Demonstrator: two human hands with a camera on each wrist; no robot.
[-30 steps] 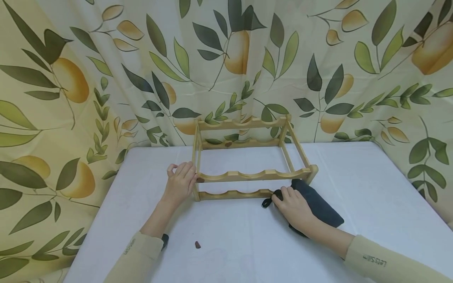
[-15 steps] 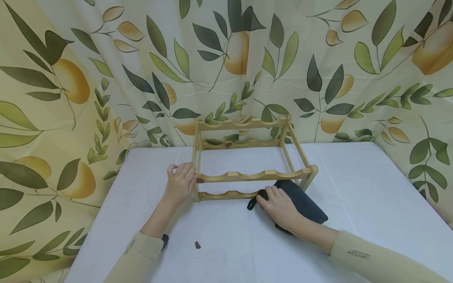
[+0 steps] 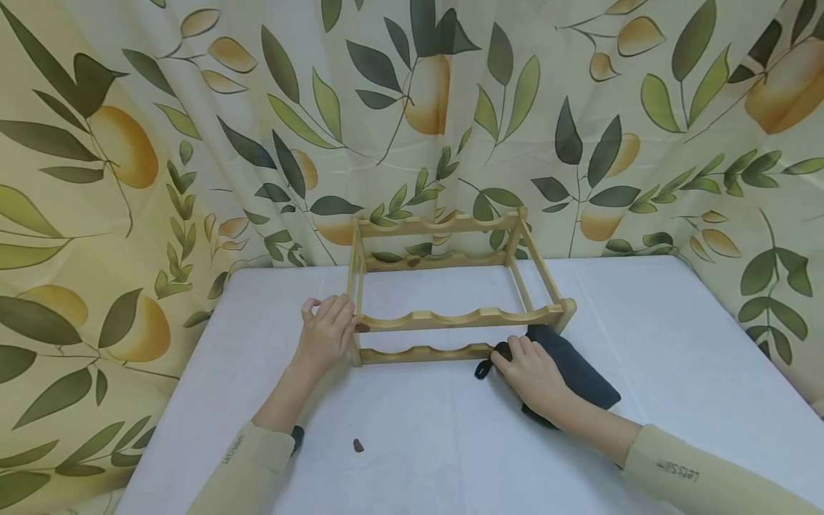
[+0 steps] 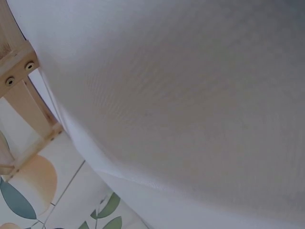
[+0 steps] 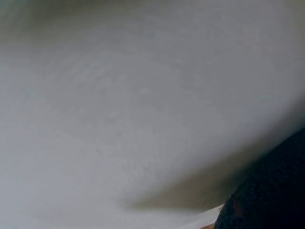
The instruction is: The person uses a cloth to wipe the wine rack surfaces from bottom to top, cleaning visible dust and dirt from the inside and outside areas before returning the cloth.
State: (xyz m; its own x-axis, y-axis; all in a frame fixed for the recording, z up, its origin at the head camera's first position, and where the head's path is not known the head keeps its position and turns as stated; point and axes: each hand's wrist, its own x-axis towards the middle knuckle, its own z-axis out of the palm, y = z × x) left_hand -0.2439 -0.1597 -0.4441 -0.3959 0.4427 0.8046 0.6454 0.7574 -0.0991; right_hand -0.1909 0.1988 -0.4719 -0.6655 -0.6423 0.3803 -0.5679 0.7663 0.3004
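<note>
A light wooden rack [image 3: 450, 319] with two tiers of scalloped rails stands toward the back of the table. My left hand [image 3: 323, 335] grips its front left corner, fingers over the post. In the left wrist view, part of the rack [image 4: 21, 67] with screw heads shows at the left edge. My right hand [image 3: 533, 372] holds a dark navy cloth [image 3: 576, 365] at the right end of the lower front rail. A black loop [image 3: 483, 369] sticks out by the fingertips. The cloth [image 5: 271, 191] also fills the lower right corner of the right wrist view.
A small reddish-brown chip [image 3: 358, 445] lies on the white-covered table [image 3: 412, 472] in front of the rack. Brown marks show on the rack's left front rail and on its lower rear rail. A leaf-and-fruit patterned curtain [image 3: 412, 172] hangs right behind the table.
My right hand slid left along the lower rail with the cloth, then came back right to about where it was. The left hand and the rack stay in place.
</note>
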